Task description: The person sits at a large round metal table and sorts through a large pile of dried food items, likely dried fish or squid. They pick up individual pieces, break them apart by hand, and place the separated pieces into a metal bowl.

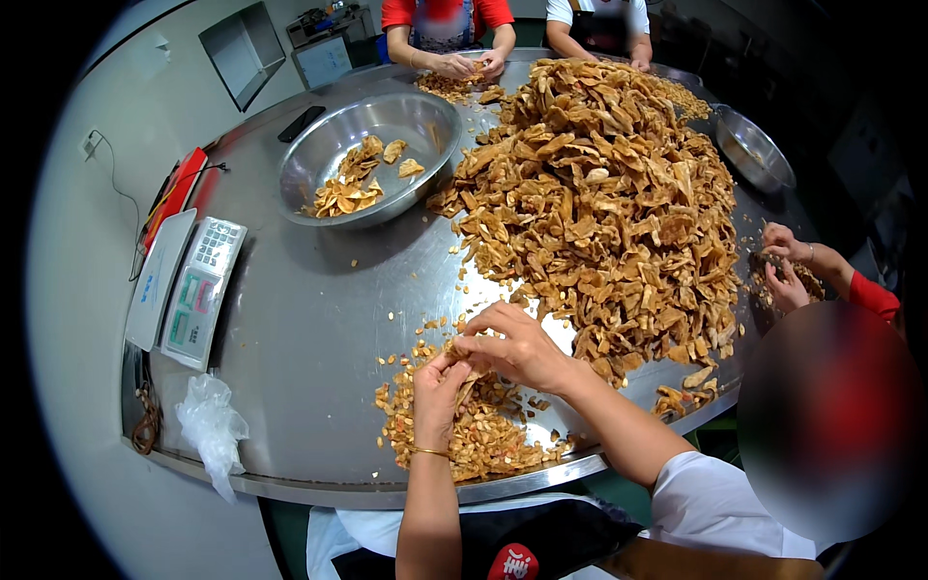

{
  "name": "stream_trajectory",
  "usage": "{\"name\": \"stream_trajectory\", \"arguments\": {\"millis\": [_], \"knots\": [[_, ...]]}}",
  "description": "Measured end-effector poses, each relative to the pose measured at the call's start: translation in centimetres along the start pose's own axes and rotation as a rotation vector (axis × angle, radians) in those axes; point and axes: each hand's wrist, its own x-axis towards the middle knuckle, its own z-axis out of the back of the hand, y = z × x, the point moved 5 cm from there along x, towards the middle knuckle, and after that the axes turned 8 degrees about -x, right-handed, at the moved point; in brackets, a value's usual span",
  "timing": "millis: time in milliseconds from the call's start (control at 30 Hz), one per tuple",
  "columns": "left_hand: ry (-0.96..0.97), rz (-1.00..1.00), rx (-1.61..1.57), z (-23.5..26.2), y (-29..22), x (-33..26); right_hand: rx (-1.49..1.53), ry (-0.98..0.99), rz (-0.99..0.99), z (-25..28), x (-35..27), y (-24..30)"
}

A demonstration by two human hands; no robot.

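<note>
Lg grey metal surface [300,309] fills most of the view, edge curving nr the wearer. Next biggest: tall heap [609,213] of dried brown pcs, R of centre, spilling toward the near edge. Then wide steel bowl [416,126], upper L, w/ some flat brown slices [348,184] inside, mostly on its L/near side. Sm pile [483,440] of broken brown bits & pale kernels lies at the near edge, below the hands. White scale [205,290] w/ keypad + flat pan stands far L; 2nd steel basin [759,155] at far R, beside the heap. Clear plastic bag [213,425] crumpled at near-L edge, partly over it. R hand [522,346] reaches in from lower R, fingers half curled, tips at the brown pc; can't tell if they pinch it. L hand [438,396], w/ thin gold bangle [430,451] at the wrist, has fingers closed, thumb against fingertips, gripping same pc. Co-workers' hands: one pair [469,66] top centre over bits, another pair [788,266] at R edge. Dark phone [302,124] lies behind the bowl's L side. Smallest: that brown pc [453,351], held btwn both hands just above the sm pile, mostly hidden by fingers.
</note>
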Motion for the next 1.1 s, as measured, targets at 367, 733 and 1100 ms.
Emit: {"name": "stream_trajectory", "arguments": {"millis": [367, 733, 1100], "knots": [[-0.074, -0.260, 0.190, -1.2, -1.6, -0.3, 0.149, -0.010, -0.266, -1.1, -0.7, -2.0], [-0.116, -0.242, 0.181, 0.1, -1.1, 0.1, 0.071, -0.104, -0.371, -1.0, -0.8, -1.0], [0.050, -0.492, 0.316, -0.7, -2.6, -0.4, 1.349, 0.100, -1.193, -4.3, -3.4, -3.0]]}}
